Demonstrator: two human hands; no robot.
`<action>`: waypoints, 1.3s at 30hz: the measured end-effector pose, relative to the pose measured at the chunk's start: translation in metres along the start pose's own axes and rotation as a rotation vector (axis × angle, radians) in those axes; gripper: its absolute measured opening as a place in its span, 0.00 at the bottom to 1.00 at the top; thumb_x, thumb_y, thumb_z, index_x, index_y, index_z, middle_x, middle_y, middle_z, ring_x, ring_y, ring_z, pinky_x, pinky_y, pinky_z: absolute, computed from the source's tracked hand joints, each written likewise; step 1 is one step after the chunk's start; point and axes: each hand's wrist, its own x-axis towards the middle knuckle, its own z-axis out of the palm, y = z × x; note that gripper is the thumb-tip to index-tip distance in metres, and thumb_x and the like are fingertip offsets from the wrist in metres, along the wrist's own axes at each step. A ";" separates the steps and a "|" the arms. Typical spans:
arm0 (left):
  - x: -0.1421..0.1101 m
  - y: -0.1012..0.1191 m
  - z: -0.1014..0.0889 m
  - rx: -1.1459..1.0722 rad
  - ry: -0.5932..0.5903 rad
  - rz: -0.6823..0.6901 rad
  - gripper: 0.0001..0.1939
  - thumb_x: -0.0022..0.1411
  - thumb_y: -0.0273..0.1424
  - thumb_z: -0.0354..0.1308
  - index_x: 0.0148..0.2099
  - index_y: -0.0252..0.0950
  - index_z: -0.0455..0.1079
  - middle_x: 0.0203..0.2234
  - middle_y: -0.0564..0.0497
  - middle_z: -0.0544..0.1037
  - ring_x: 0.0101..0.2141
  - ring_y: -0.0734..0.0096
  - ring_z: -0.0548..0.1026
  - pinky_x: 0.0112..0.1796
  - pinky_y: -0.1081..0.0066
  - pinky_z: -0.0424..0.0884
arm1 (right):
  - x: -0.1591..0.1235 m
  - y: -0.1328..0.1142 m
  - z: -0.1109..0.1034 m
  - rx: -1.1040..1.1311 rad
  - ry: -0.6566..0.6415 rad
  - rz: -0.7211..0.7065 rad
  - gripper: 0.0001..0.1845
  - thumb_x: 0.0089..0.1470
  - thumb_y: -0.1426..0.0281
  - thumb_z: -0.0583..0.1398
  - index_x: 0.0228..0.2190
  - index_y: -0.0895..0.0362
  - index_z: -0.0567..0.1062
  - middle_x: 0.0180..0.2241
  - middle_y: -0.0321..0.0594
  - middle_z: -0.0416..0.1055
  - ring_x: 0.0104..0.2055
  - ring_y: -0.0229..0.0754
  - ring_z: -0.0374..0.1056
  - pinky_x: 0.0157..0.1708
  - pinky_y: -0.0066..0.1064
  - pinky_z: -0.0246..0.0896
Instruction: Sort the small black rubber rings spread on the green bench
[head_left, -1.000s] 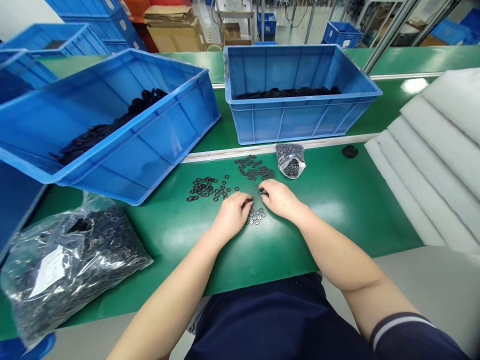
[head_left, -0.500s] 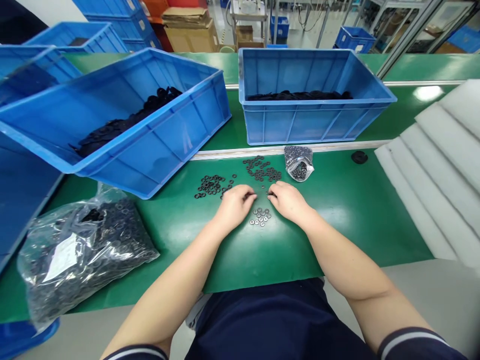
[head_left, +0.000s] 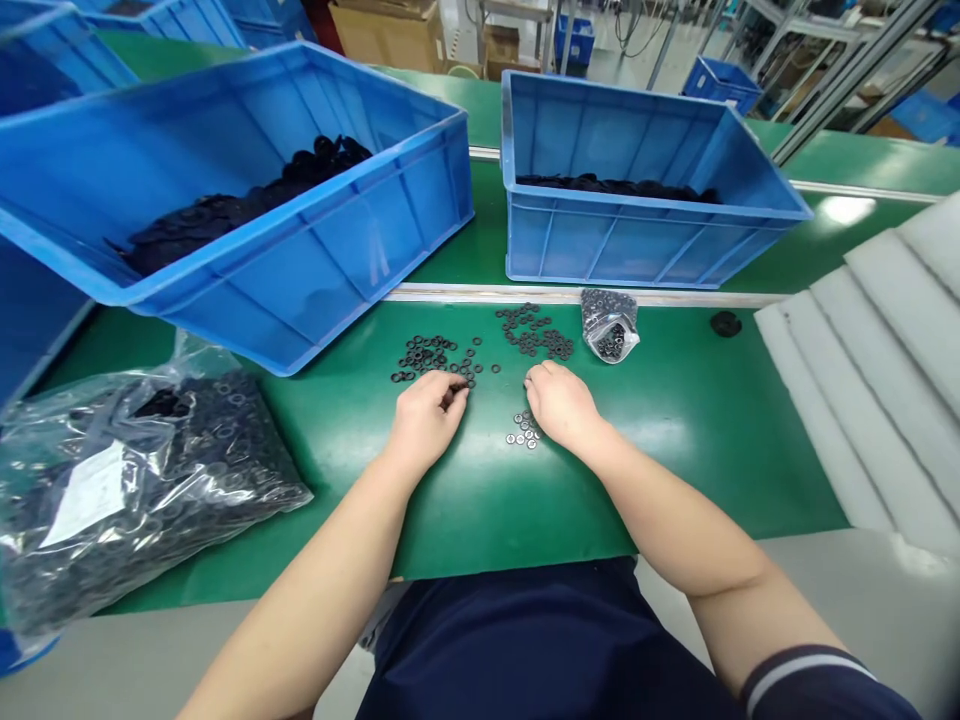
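Observation:
My left hand (head_left: 429,418) is closed in a pinch at the near right edge of a loose pile of black rings (head_left: 427,355). Its fingertips touch or nearly touch one ring; what sits between them is hidden. Over the right side of a small group of rings with silvery faces (head_left: 520,438) rests my right hand (head_left: 561,402), fingers curled together and tips turned away from view. Beyond it lies another spread of small black rings (head_left: 531,335). A small open zip bag (head_left: 610,325) of tiny dark parts lies right of that spread.
Two blue bins (head_left: 375,245) (head_left: 637,235) holding black parts stand along the back. At left lies a large clear bag (head_left: 165,480) of dark rings. White foam sheets (head_left: 847,370) lean at right, near a black round piece (head_left: 725,323) on the green table (head_left: 480,520).
My left hand has moved left, away from the right hand, to the black ring pile. My right hand has come nearer the silvery-faced rings and now partly covers them. The camera view has shifted slightly.

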 end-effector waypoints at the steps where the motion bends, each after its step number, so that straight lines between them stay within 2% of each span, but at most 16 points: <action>1: 0.000 -0.002 0.001 -0.003 0.015 0.011 0.05 0.65 0.28 0.57 0.40 0.35 0.74 0.28 0.52 0.77 0.28 0.72 0.74 0.33 0.72 0.71 | 0.001 0.001 0.000 0.018 0.021 0.008 0.15 0.69 0.71 0.51 0.44 0.60 0.77 0.43 0.49 0.73 0.45 0.48 0.69 0.46 0.35 0.62; 5: 0.003 -0.006 0.006 -0.018 0.023 0.054 0.07 0.68 0.29 0.55 0.41 0.34 0.75 0.34 0.47 0.79 0.34 0.69 0.77 0.38 0.70 0.74 | 0.000 0.005 0.001 0.087 0.087 0.022 0.15 0.69 0.70 0.52 0.45 0.60 0.78 0.43 0.48 0.73 0.47 0.47 0.69 0.48 0.34 0.62; 8: 0.006 -0.005 0.010 -0.030 -0.011 0.057 0.08 0.69 0.30 0.55 0.41 0.34 0.75 0.35 0.47 0.79 0.37 0.67 0.77 0.41 0.68 0.74 | -0.003 0.007 0.004 0.148 0.119 -0.019 0.13 0.67 0.69 0.56 0.46 0.59 0.78 0.44 0.47 0.73 0.48 0.47 0.69 0.49 0.33 0.62; 15: 0.007 -0.005 0.014 -0.034 -0.066 0.047 0.09 0.69 0.31 0.55 0.39 0.36 0.75 0.35 0.46 0.76 0.38 0.64 0.76 0.41 0.65 0.74 | 0.001 0.006 0.006 0.160 0.119 -0.052 0.10 0.65 0.72 0.57 0.42 0.57 0.79 0.42 0.46 0.74 0.47 0.47 0.69 0.49 0.35 0.63; 20: 0.005 -0.008 0.014 0.006 -0.073 0.049 0.11 0.70 0.31 0.54 0.39 0.36 0.76 0.35 0.46 0.77 0.38 0.63 0.76 0.41 0.64 0.74 | 0.005 0.000 0.007 0.249 0.116 -0.037 0.08 0.59 0.75 0.60 0.39 0.57 0.79 0.40 0.43 0.75 0.44 0.45 0.71 0.47 0.33 0.64; 25: -0.005 0.008 0.009 0.246 -0.136 0.120 0.14 0.72 0.31 0.50 0.45 0.32 0.77 0.40 0.41 0.78 0.40 0.57 0.74 0.41 0.60 0.74 | 0.014 -0.005 0.009 0.314 0.113 -0.022 0.08 0.57 0.76 0.61 0.37 0.57 0.80 0.38 0.41 0.75 0.41 0.43 0.72 0.46 0.32 0.65; 30: -0.014 0.030 0.005 0.424 -0.210 0.094 0.17 0.69 0.31 0.54 0.54 0.26 0.73 0.47 0.35 0.76 0.44 0.49 0.72 0.41 0.56 0.72 | 0.035 -0.013 0.004 0.327 0.164 -0.035 0.07 0.58 0.75 0.61 0.37 0.57 0.80 0.38 0.41 0.76 0.41 0.43 0.71 0.47 0.32 0.64; 34: -0.014 0.031 0.004 0.388 -0.218 0.081 0.16 0.68 0.31 0.55 0.54 0.28 0.72 0.47 0.36 0.75 0.45 0.49 0.71 0.42 0.56 0.71 | 0.048 -0.020 -0.002 0.288 0.124 -0.042 0.07 0.57 0.76 0.61 0.37 0.58 0.80 0.38 0.42 0.77 0.42 0.43 0.71 0.48 0.32 0.64; 39: -0.011 0.027 0.005 0.303 -0.185 0.096 0.14 0.69 0.30 0.53 0.51 0.30 0.73 0.43 0.38 0.75 0.43 0.52 0.70 0.41 0.56 0.71 | 0.049 -0.024 -0.004 0.209 0.087 -0.041 0.08 0.58 0.76 0.61 0.39 0.58 0.80 0.39 0.43 0.77 0.44 0.44 0.71 0.48 0.32 0.64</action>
